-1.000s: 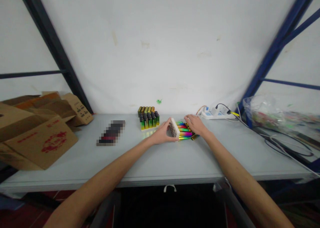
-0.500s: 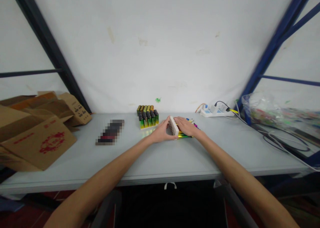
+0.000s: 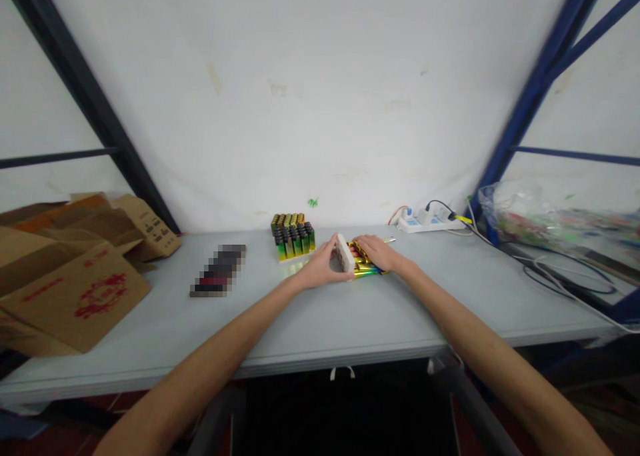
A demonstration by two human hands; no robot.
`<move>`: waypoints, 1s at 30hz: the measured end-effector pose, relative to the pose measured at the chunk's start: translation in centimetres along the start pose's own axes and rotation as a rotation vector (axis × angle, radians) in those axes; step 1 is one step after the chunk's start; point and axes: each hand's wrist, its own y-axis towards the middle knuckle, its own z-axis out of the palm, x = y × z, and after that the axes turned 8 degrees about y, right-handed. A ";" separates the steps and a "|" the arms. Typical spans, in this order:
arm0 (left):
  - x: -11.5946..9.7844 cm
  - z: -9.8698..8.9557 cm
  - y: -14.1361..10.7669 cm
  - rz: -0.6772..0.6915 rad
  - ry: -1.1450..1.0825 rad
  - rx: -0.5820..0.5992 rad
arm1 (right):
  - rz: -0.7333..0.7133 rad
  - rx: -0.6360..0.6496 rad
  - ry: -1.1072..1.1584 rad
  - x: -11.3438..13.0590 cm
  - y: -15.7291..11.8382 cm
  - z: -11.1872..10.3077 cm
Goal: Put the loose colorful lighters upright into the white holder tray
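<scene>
My left hand [image 3: 320,267] grips a white tray [image 3: 345,255] standing on its edge, thumb at the near end and fingers at the far end. Against the tray's right side lie several shiny gold and green items [image 3: 364,269]. My right hand [image 3: 377,252] rests over these items with its fingers pointing left, partly hiding them; whether it grips any cannot be made out. To the left of my hands, green and gold lighters with black tops [image 3: 295,243] stand upright in rows, with another group of yellow-topped ones [image 3: 289,221] behind.
Cardboard boxes [image 3: 75,296] fill the left end of the table [image 3: 300,329]. A blurred dark object [image 3: 219,271] lies right of them. At the back right is a power strip [image 3: 430,221] with cables, and a clear plastic bag [image 3: 530,216] beyond it.
The view has shifted slightly. My right hand has drawn its fingers back a little from the tray, and more of the gold items shows. My left hand keeps its hold.
</scene>
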 end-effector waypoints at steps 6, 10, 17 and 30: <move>0.2 -0.1 -0.1 0.012 0.026 -0.008 | 0.064 0.041 0.052 -1.2 -0.7 -0.5; -0.1 -0.3 -0.1 0.010 0.010 -0.006 | 0.106 0.031 0.111 -1.9 -0.9 -0.9; -0.8 -0.5 -0.1 -0.006 0.042 0.018 | 0.183 0.037 0.178 -1.9 -0.8 -1.9; -0.6 -0.2 0.0 0.009 0.036 -0.007 | 0.123 -0.021 0.170 2.0 0.1 -3.1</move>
